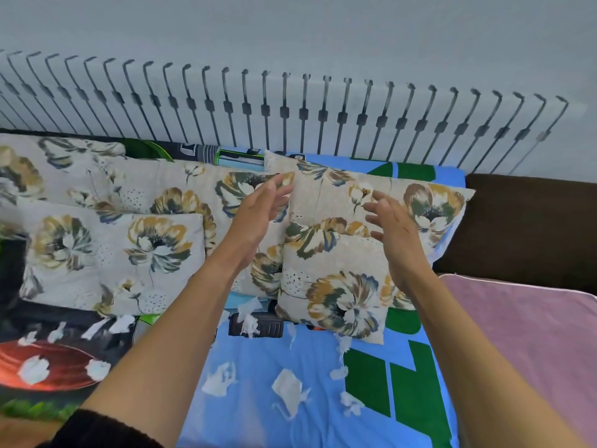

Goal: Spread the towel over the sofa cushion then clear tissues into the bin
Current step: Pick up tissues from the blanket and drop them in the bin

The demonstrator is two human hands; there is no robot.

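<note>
A pink towel lies flat over the brown sofa cushion at the right. Several crumpled white tissues lie on the printed blue sheet, among them one tissue in the middle, another tissue left of it and a tissue at the far left. My left hand and my right hand are both raised with fingers apart in front of the floral pillows, holding nothing. No bin is in view.
Several floral pillows lean along the back of the sofa, a small one at the left. A white radiator runs along the grey wall behind.
</note>
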